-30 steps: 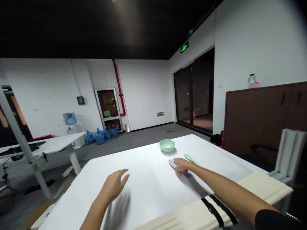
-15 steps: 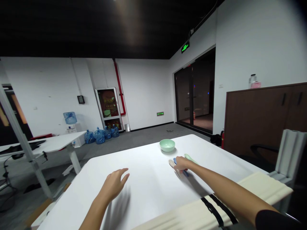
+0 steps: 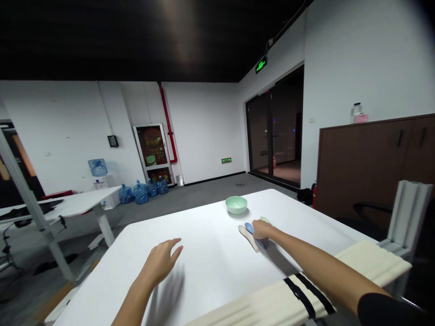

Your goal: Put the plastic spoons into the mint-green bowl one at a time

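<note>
On the right half of the white table [image 3: 210, 253], three spoons lie side by side. The beige spoon [image 3: 248, 238] is leftmost and fully visible. Beside it is a blue spoon [image 3: 249, 227], its middle partly covered by my right hand [image 3: 262, 229]. A light green spoon [image 3: 266, 220] shows only its tip beyond that hand. The right fingers point down among the blue and green spoons; their tips are hidden, so contact is unclear. A green bowl [image 3: 236, 205] stands upright just behind the spoons. My left hand [image 3: 163, 260] hovers over the table's left side, thumb and fingers apart, holding nothing.
A cream padded strip [image 3: 238, 311] with black bands runs along the near table edge, below my right forearm. At right are a metal profile post [image 3: 409, 217] and a brown cabinet [image 3: 367, 167]. Blue water jugs [image 3: 140, 192] stand on the floor behind another white table [image 3: 91, 195].
My right hand has shifted slightly right, from the beige and blue spoons toward the green one, uncovering more of the beige spoon. My left hand stays nearly still.
</note>
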Available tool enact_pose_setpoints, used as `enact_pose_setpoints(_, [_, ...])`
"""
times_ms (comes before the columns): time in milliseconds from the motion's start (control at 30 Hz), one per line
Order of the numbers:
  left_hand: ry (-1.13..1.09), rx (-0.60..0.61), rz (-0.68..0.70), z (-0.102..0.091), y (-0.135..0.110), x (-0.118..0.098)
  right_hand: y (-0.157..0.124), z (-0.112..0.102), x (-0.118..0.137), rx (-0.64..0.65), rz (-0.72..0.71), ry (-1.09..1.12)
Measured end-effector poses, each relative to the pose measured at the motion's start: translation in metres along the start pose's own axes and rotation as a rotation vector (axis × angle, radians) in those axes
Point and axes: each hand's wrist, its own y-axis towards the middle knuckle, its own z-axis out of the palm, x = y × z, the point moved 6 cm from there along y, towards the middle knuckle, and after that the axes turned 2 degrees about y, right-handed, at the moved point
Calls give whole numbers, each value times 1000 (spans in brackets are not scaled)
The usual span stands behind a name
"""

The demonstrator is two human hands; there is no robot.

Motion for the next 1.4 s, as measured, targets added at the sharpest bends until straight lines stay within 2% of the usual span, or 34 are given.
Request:
enact_pose_setpoints(100, [6, 10, 0, -1, 0, -1, 1, -3, 1, 10, -19, -42])
enact_pose_setpoints(200, [8, 14, -11, -3, -1, -2, -2, -15, 10, -20, -60, 3])
enact_pose_setpoints(267, [1, 13, -18, -4, -2, -2, -6, -24, 24, -30, -104, 60])
enact_pose_setpoints(367, [-9, 11, -17, -5, -3, -3, -11, -27, 54, 22, -177, 113])
enact_pose_setpoints(533, [-24, 9, -20, -5, -4, -2, -14, -7, 102, 135, -242, 114])
enact_pose_setpoints(700, [-24, 6, -27, -4, -4, 0, -19, 18, 129, 225, -247, 140])
enact_pose_setpoints(900, [-18, 7, -17, -5, -4, -1, -23, 38, 139, 244, -219, 83])
enact_pose_setpoints(1100, [-18, -1, -19, -6, -5, -1, -17, 52, 138, 250, -227, 81])
enact_pose_setpoints(1400, [-21, -1, -16, -3, -3, 1, -21, 52, 137, 237, -259, 50])
